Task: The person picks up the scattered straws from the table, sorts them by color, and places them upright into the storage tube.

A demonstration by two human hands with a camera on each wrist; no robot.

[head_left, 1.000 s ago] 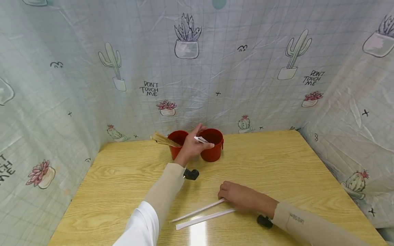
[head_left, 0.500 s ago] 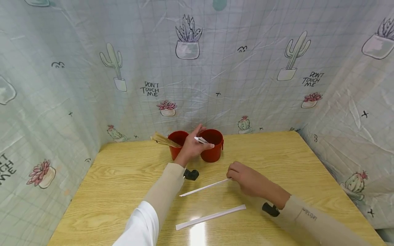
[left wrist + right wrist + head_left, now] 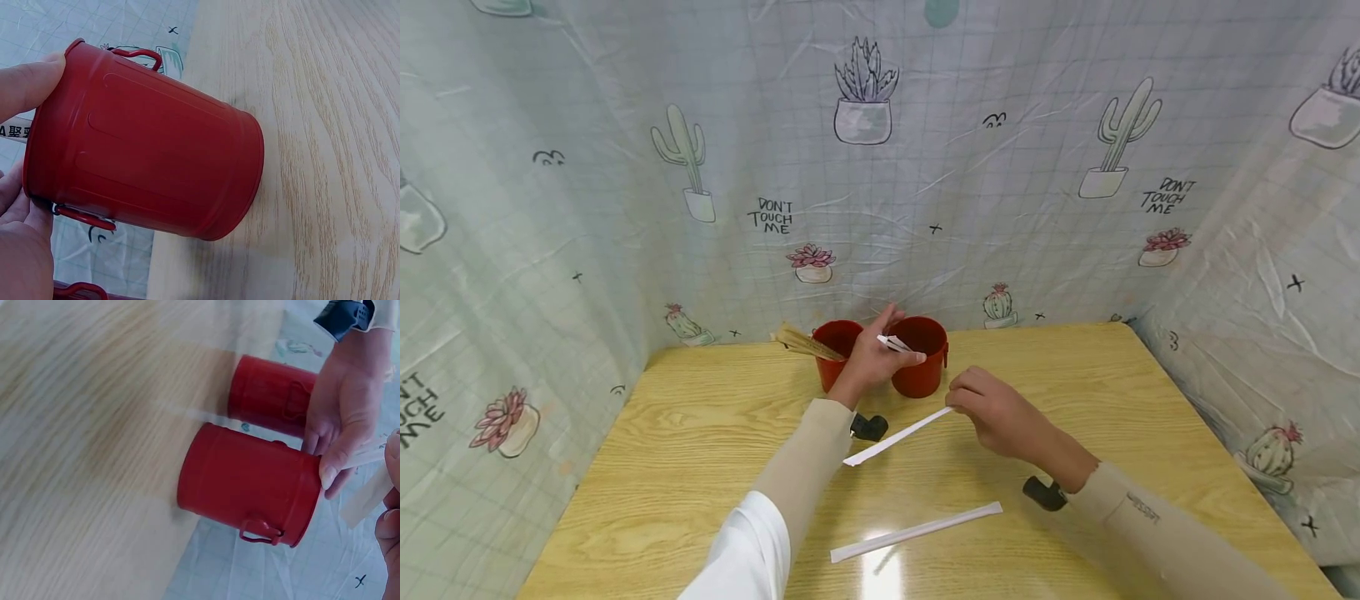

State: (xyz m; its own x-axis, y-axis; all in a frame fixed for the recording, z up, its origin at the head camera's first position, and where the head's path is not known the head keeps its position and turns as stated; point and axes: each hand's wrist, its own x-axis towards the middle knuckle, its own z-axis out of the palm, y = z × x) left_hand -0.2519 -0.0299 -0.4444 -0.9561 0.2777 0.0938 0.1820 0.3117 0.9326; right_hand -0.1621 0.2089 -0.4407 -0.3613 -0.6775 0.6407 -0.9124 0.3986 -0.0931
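My left hand (image 3: 874, 357) grips the rim of the right-hand red bucket (image 3: 917, 380), thumb on the near side, as the left wrist view also shows. White paper-wrapped ends (image 3: 891, 342) stick out of this bucket between thumb and fingers. In my right hand (image 3: 1000, 412) one end of a long, flat white paper-wrapped stick (image 3: 895, 437) is pinched; its other end points toward my left forearm. The right wrist view catches part of that wrapped stick (image 3: 365, 499) beside the bucket's mouth. Another such wrapped stick (image 3: 917, 532) lies on the table nearer to me.
A second red bucket (image 3: 830, 375) stands just left of the first, with several beige wrapped sticks (image 3: 805, 342) leaning out to the left. Behind both hangs a printed curtain (image 3: 940, 167), close to the back edge of the wooden table (image 3: 700, 442).
My right hand has picked one wrapped stick up off the table and carried it forward, nearer the buckets. My left hand has stayed at the rim; the other stick has not moved.
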